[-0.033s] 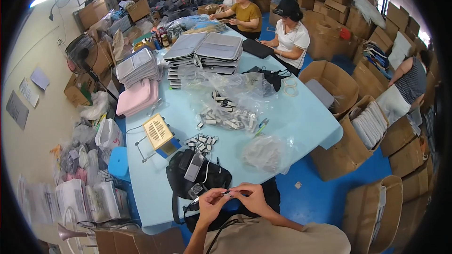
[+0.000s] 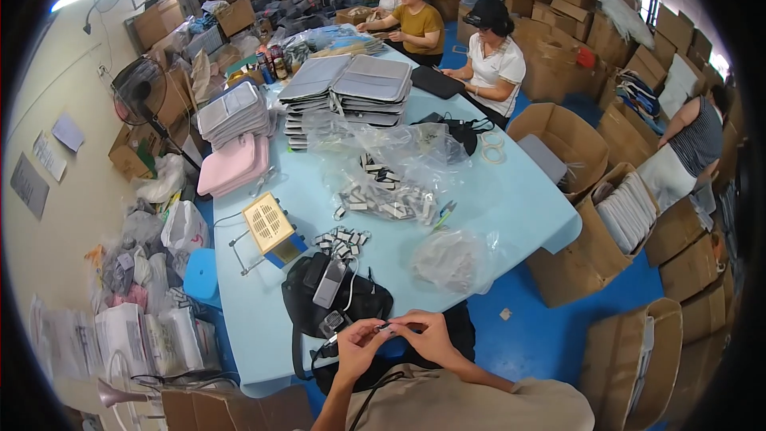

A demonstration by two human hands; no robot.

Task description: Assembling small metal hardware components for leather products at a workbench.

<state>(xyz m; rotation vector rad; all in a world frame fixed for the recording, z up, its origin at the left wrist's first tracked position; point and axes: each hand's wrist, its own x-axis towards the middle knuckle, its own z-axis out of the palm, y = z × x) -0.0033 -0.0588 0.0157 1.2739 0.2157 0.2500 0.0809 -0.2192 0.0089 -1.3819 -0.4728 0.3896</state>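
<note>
At the near edge of the table, my left hand (image 2: 361, 346) and my right hand (image 2: 429, 338) meet with fingertips pinched. Between them is a small dark piece (image 2: 384, 326), mostly covered by the fingers and too small to name. A thin black cord hangs below my left wrist. Just beyond my hands lies a black bag (image 2: 369, 303) with a grey power bank (image 2: 329, 283) and a white cable on it. A small camera-like device (image 2: 332, 322) is beside my left hand. Past the bag is a pile of small black-and-white pieces (image 2: 341, 243).
On the light-blue table (image 2: 527, 215) stand a yellow-and-blue box device (image 2: 271, 227), a clear bag of small pieces (image 2: 391, 191), a crumpled plastic bag (image 2: 451, 259), pink cases (image 2: 234, 165) and stacked grey cases (image 2: 347, 84). Co-workers sit at the far right side. Cardboard boxes (image 2: 630, 351) line the right.
</note>
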